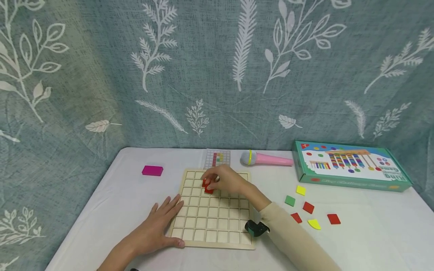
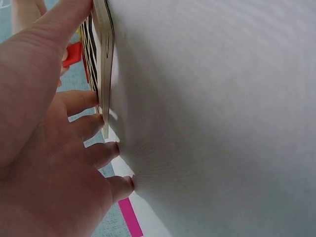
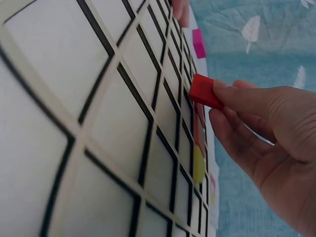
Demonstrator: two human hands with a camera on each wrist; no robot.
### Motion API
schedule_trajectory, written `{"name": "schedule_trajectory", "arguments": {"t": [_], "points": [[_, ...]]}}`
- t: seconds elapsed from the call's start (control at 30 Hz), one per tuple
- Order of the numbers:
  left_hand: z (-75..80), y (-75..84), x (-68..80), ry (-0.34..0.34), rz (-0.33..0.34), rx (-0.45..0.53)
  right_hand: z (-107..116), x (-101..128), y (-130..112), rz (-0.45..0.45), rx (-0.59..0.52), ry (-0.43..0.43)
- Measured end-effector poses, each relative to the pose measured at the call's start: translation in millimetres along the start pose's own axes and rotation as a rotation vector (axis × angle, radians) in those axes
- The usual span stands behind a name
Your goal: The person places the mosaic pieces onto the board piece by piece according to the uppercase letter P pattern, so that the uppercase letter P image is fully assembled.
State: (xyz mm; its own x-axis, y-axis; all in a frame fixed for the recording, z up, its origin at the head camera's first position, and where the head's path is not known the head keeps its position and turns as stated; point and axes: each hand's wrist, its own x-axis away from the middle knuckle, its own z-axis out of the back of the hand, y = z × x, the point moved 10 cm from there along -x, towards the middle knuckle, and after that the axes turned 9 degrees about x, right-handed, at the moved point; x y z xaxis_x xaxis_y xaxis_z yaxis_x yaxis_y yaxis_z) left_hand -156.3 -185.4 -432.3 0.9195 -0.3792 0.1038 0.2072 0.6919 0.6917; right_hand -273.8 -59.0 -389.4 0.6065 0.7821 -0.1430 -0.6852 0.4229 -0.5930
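Two hands at work, right hand [image 1: 226, 180] fingers pinching red tile [image 3: 206, 91], left hand [image 1: 162, 223] flat against grid board [image 1: 213, 222]

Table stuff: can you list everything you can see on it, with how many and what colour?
grid board: one, pale wood, middle of the table
red tile: one, pinched over the board's far rows
loose tiles: six (three red, two yellow, one green), right of the board
pink block: one, magenta, far left
pattern card: one, white with coloured squares, behind the board
toy microphone: one, pink with a grey head, far side
game box: one, green, far right
table: one, white
left hand: flat at the board's left edge
right hand: pinches the red tile
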Motion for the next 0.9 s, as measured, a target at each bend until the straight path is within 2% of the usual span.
{"name": "schedule_trajectory", "arguments": {"t": [0.33, 0.9], "points": [[0.0, 0.7, 0.8, 0.014, -0.028, -0.019, -15.4, -8.3, -2.7, -0.024, 0.009, -0.028], [-0.4, 0.2, -0.5, 0.015, -0.013, -0.011, -21.8, -7.2, 0.5, -0.068, 0.100, -0.034]]}}
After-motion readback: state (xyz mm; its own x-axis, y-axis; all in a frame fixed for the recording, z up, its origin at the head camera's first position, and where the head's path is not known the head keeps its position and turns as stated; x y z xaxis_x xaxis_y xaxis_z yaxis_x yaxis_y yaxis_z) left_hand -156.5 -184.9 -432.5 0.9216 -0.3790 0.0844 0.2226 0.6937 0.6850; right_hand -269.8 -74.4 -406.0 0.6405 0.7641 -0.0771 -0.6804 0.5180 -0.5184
